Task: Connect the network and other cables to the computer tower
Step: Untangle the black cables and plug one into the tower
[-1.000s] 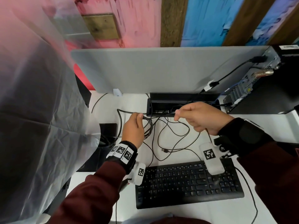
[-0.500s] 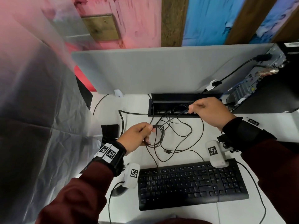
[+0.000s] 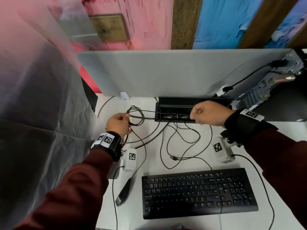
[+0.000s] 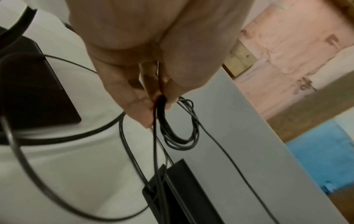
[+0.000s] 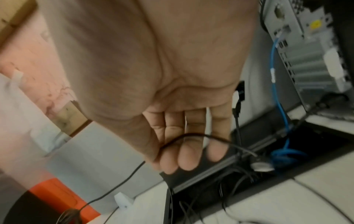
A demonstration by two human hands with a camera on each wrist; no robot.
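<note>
My left hand (image 3: pixel 118 122) pinches a small coil of thin black cable (image 3: pixel 136 116) above the white desk (image 3: pixel 221 131), left of the black cable tray (image 3: pixel 174 101). The left wrist view shows my left hand (image 4: pixel 159 104) with thumb and fingers closed on the hanging coil (image 4: pixel 180 130). My right hand (image 3: pixel 207 113) is curled over the tray's right end and grips one strand of the black cable (image 5: pixel 191 135), which crosses its fingers (image 5: pixel 188 157). The computer tower (image 3: pixel 282 92) stands at the far right, rear ports facing me. A blue network cable (image 5: pixel 276 94) runs from the tower's back (image 5: pixel 306 63) into the tray.
A black keyboard (image 3: pixel 199 191) lies near the front edge, a black mouse (image 3: pixel 123 191) to its left. Loose cable loops and a USB plug (image 3: pixel 173 157) lie between the keyboard and the tray. A grey divider panel (image 3: pixel 166 72) backs the desk. Plastic sheeting (image 3: pixel 41 113) hangs at left.
My left hand has carried the coil to the left and farther back. The right hand stays by the tray's right end, and the strand between the hands is drawn out longer.
</note>
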